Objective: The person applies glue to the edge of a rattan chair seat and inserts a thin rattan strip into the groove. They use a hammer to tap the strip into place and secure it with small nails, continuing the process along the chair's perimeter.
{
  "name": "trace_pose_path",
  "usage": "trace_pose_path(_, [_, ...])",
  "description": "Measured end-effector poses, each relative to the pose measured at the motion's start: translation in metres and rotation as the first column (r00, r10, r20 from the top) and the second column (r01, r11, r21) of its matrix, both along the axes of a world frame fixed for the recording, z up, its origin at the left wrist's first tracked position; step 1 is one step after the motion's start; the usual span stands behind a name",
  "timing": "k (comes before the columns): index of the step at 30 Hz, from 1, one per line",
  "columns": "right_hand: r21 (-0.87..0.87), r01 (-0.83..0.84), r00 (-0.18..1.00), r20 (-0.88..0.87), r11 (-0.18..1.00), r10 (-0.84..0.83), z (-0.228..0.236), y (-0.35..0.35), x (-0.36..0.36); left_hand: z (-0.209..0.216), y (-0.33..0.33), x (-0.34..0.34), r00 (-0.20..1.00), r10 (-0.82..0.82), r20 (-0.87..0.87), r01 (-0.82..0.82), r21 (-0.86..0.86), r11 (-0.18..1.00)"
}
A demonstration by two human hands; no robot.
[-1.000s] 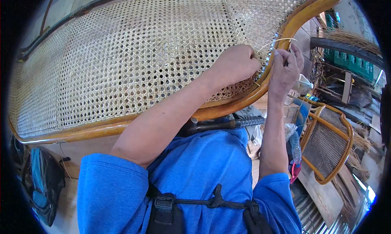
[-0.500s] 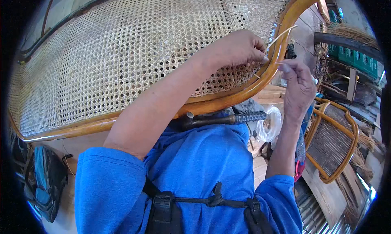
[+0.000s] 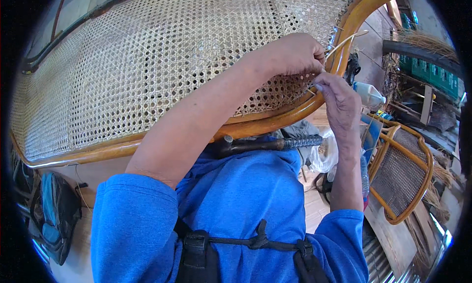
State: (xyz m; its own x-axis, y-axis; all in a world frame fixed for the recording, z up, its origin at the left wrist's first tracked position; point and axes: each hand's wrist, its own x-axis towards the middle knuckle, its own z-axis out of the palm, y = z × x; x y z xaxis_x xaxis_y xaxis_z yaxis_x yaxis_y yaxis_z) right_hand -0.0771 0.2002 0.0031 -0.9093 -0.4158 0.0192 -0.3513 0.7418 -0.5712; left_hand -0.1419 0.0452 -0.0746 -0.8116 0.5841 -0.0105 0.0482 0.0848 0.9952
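A large woven cane panel (image 3: 196, 42) stretches across the upper view, bordered by a varnished rattan frame (image 3: 275, 124). At the panel's right edge, my left hand (image 3: 302, 54) is closed in a pinch, and a pale cane strand (image 3: 348, 41) runs from its fingers out over the frame. My right hand (image 3: 340, 95) reaches in from the right, thumb and fingers pinched together at the frame's inner edge, just below the left fingertips. What the right fingers hold is hidden. Small pegs (image 3: 311, 92) stick up along the frame's inner edge.
A hammer (image 3: 260, 144) lies across my lap. Beyond my right arm are a clear plastic bag (image 3: 324, 152), a white jug (image 3: 369, 95) and a smaller rattan-framed cane panel (image 3: 400, 172). Green crates (image 3: 435, 76) stand far right; a backpack (image 3: 54, 219) rests at lower left.
My right hand has moved left, from outside the frame to its inner edge, near the left fingertips. My left hand has stayed nearly in place. The strand's free end has shifted slightly right.
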Motion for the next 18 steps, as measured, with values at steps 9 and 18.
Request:
trace_pose_path(9, [0.061,-0.077,0.997,0.008,0.995,0.076,0.004,-0.004,-0.004,-0.006,0.000,-0.005,0.998,-0.036,0.052,0.035,0.006,0.999])
trace_pose_path(18, [0.153,-0.213,0.975,-0.025,0.965,0.219,0.001,0.000,-0.009,0.001,-0.006,-0.002,0.995,-0.052,0.088,0.052,0.010,0.999])
